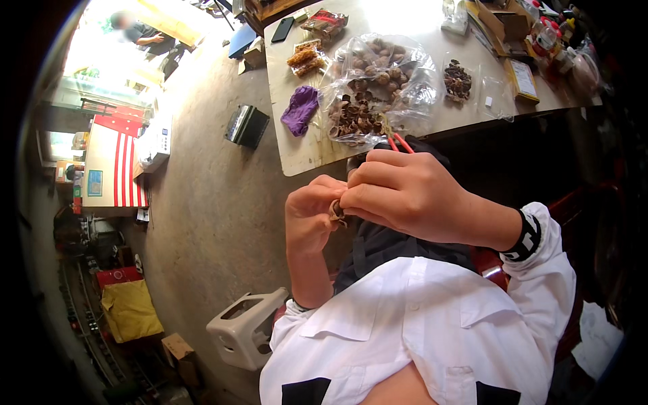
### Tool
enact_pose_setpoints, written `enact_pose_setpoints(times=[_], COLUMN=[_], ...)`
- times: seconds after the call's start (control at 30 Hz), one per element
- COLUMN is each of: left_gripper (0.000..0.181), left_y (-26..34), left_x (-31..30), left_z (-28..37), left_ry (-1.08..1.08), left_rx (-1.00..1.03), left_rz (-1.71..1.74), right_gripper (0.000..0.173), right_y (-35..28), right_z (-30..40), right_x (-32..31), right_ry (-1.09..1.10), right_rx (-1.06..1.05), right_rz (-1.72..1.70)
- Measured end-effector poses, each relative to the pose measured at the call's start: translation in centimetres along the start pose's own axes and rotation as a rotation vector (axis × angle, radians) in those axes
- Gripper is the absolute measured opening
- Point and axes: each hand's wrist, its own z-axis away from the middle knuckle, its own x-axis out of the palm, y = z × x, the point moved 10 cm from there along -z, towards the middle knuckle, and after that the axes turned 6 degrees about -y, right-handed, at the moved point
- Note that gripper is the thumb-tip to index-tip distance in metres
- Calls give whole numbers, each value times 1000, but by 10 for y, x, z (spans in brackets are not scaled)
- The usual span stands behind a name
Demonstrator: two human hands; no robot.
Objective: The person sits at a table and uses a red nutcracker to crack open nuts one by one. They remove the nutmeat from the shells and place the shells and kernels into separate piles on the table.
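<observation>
Above my lap, my left hand (311, 212) and my right hand (400, 195) meet around a cracked brown walnut (336, 211), pinched between the fingertips of both. Pliers with red handles (402, 143) show just beyond my right hand, by the table's edge; whether that hand touches them cannot be told. Behind them on the table (298, 159) lies a clear plastic bag (425, 66) with whole walnuts (382, 66) at its far part and broken walnut shells (352, 119) at its near part. To its right, a small clear bag holds dark walnut pieces (457, 81).
A purple cloth (300, 110), packaged snacks (306, 56) and a phone (282, 30) lie on the table's left side. A yellow-edged box (521, 81) and bottles (547, 38) stand at right. A plastic stool (245, 329) is on the floor at lower left. A person is far off at upper left.
</observation>
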Motion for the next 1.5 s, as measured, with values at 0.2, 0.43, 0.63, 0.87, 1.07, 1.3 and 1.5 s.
enact_pose_setpoints(times=[0.2,0.43,0.63,0.87,1.07,1.3,1.5], left_gripper=[41,40,40,41,43,43,46], left_y=[-4,-11,-18,-31,-37,-33,-27], left_x=[4,2,5,3,-2,1,-3], left_z=[-3,1,5,9,10,8,3], left_ry=[17,59,69,76,133,117,210], left_rx=[-44,-74,-141,-268,-292,-244,-158], left_rz=[-35,5,104,178,147,165,152], right_gripper=[13,16,17,17,20,18,26], right_y=[-6,-2,4,16,30,28,40], right_z=[4,10,11,10,16,20,24], right_x=[-1,8,4,11,28,18,18], right_ry=[-5,68,120,38,17,79,160], right_rx=[-34,-12,31,36,59,38,132], right_rz=[100,77,-63,-139,-165,-201,-206])
